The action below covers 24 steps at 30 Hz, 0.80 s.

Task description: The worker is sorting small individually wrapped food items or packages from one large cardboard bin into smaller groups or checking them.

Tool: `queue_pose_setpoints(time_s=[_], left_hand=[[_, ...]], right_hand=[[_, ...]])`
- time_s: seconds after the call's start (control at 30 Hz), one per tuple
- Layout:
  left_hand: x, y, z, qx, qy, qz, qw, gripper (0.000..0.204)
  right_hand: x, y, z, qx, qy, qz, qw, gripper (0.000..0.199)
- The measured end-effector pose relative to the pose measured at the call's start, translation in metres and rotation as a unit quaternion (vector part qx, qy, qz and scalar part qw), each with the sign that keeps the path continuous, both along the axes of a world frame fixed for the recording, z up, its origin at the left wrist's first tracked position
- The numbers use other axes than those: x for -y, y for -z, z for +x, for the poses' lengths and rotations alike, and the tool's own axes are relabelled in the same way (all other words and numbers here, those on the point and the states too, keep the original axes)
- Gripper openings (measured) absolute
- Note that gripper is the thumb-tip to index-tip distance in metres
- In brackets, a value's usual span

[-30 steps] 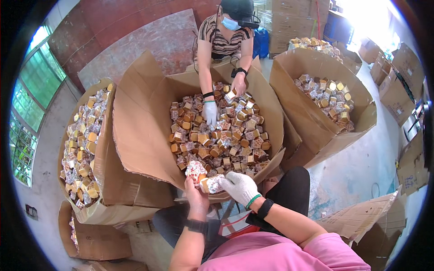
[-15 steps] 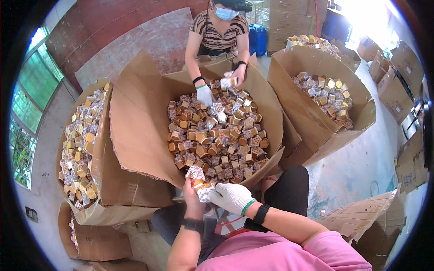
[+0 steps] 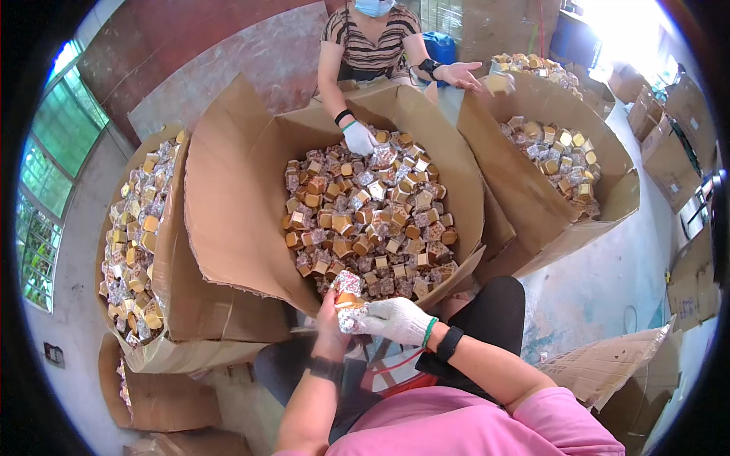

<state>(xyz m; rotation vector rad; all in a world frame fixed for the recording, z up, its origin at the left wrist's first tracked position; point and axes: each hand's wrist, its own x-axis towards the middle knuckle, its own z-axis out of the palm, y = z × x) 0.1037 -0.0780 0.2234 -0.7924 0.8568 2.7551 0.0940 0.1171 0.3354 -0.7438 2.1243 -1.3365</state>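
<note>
Progress: handling of the held pair is judged partway. Both the upper wrapped piece (image 3: 347, 282) and the lower wrapped piece (image 3: 350, 321) are in hand, neither set down. Much appears left: a large loose heap (image 3: 357, 220) covers the bottom of the central carton (image 3: 232, 190). Like pieces fill the left carton (image 3: 220, 308) and lie in the right carton (image 3: 506, 171); which of these are finished cannot be told.

Location: the held pair is at lower centre of frame, just in front of the central carton's near edge.

Orientation: the pair's long axis runs nearly vertical in frame. Upper piece: red-and-white end toward the top of frame, tan part toward the bottom. Lower piece: speckled white side shows below the tan; its facing is unclear.

Fingers: bare left hand (image 3: 329, 319) curls around the upper piece from the left, some fingers hidden. Gloved right hand (image 3: 395, 321) is closed on the lower piece from the right, fingertips partly hidden.

Upper centre: a co-worker's gloved hand (image 3: 360, 140) touches the heap; the co-worker's bare hand (image 3: 460, 74) is spread open, a blurred piece (image 3: 499, 83) just beside it.
</note>
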Motion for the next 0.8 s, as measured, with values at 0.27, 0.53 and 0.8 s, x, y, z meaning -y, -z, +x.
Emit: queue_pose_setpoints(time_s=[0.27,0.53,0.8], left_hand=[[-0.025,-0.016,-0.016,0.05,0.078,0.042,0.995,0.037],[-0.051,-0.037,-0.057,-0.03,0.123,-0.011,0.992,0.034],[-0.227,-0.162,-0.204,-0.071,0.346,0.044,0.934,0.048]], right_hand=[[-0.023,0.001,-0.013,0.324,0.119,-0.203,0.916,0.023],[-0.079,0.072,-0.057,0.437,0.261,-0.414,0.755,0.013],[-0.099,0.11,-0.063,0.432,0.18,-0.464,0.752,0.011]])
